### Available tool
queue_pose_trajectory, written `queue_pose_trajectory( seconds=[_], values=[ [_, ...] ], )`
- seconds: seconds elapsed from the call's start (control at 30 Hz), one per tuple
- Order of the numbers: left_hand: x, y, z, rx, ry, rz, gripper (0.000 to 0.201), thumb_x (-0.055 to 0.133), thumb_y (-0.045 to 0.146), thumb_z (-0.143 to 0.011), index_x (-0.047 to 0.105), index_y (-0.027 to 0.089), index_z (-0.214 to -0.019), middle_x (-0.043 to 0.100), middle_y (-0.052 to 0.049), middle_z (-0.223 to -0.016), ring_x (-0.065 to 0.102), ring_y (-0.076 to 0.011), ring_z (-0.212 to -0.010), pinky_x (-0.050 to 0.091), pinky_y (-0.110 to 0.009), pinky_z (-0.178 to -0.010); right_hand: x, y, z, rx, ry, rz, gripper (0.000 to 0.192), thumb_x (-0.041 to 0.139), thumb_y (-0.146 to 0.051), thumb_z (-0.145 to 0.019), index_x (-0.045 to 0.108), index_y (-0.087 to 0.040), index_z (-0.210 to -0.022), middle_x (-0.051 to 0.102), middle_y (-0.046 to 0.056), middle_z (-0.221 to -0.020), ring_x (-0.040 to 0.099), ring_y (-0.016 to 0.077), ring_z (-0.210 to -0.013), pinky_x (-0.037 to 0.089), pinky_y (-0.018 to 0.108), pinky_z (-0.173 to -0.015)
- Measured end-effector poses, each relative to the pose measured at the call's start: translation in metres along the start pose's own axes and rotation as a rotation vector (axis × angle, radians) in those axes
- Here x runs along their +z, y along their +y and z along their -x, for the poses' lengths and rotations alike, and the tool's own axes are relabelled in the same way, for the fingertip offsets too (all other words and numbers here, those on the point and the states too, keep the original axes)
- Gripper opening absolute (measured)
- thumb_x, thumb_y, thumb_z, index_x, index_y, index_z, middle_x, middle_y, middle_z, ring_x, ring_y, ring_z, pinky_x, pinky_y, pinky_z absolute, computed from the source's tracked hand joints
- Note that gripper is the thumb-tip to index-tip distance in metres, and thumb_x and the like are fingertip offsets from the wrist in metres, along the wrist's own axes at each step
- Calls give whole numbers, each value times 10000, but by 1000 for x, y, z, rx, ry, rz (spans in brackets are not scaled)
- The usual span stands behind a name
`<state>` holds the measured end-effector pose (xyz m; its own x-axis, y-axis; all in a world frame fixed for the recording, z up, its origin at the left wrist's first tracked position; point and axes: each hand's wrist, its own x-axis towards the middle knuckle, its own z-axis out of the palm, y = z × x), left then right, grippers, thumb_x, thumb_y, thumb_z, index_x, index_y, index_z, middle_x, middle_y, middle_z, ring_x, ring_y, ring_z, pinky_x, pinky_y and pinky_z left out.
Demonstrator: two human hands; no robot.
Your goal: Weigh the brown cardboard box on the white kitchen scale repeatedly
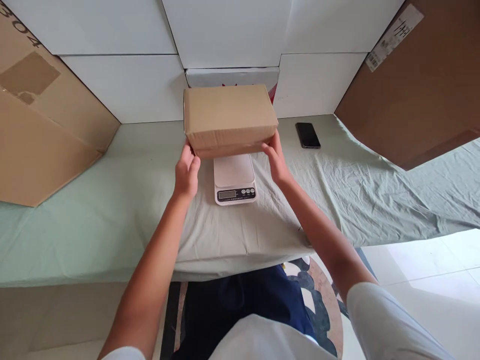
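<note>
Both my hands hold a closed brown cardboard box (230,110) by its lower near corners. My left hand (187,170) grips the left corner, its thumb at the near edge and its other fingers partly hidden by the box. At the right corner, my right hand (276,159) is closed in the same way. Below the box lies a white digital kitchen scale (234,172), its dark display and button strip facing me. The box covers the scale's far part, so I cannot tell whether the two touch.
A black smartphone (308,135) lies right of the box on the green cloth (131,200). Large cardboard boxes stand at left (48,125) and right (423,95). White panels (228,32) close off the back, with a white and red box (210,77) against them.
</note>
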<state>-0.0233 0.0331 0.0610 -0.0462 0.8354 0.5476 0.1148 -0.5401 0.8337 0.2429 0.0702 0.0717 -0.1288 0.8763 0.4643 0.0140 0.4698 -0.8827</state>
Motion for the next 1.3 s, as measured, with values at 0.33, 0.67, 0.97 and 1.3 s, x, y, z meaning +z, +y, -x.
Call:
queue_pose_trajectory(
  seconds=[0.33, 0.67, 0.97, 1.3],
  values=[
    [2, -14, 75, -160, 26, 11, 761, 482, 718, -935, 522, 215, -1505, 554, -163, -1572, 473, -340, -1519, 385, -458, -1253, 8, 3, 81, 74, 39, -17, 790, 569, -676, -883, 318, -391, -1576, 343, -11, -1712, 323, 325, -1588, 242, 572, -1359],
    [-5, -18, 75, -165, 40, -11, 786, 505, 715, -928, 504, 228, -1544, 564, -135, -1579, 462, -324, -1529, 355, -454, -1276, 7, 13, 80, 70, 21, -27, 795, 568, -673, -888, 300, -384, -1578, 359, 2, -1696, 315, 304, -1596, 266, 557, -1356],
    [-7, -22, 83, -241, 93, 24, 667, 519, 639, -964, 541, 282, -1527, 474, -73, -1661, 348, -287, -1597, 252, -451, -1328, 7, 7, 82, 89, 32, -26, 782, 564, -681, -882, 320, -383, -1563, 392, 18, -1666, 381, 309, -1538, 320, 558, -1322],
    [-10, -23, 84, -245, 94, 3, 677, 523, 647, -963, 532, 284, -1534, 476, -78, -1658, 354, -293, -1593, 255, -458, -1329, 5, 13, 83, 77, 18, 23, 801, 537, -700, -891, 266, -394, -1581, 324, 6, -1708, 316, 309, -1580, 279, 563, -1337]
  ],
)
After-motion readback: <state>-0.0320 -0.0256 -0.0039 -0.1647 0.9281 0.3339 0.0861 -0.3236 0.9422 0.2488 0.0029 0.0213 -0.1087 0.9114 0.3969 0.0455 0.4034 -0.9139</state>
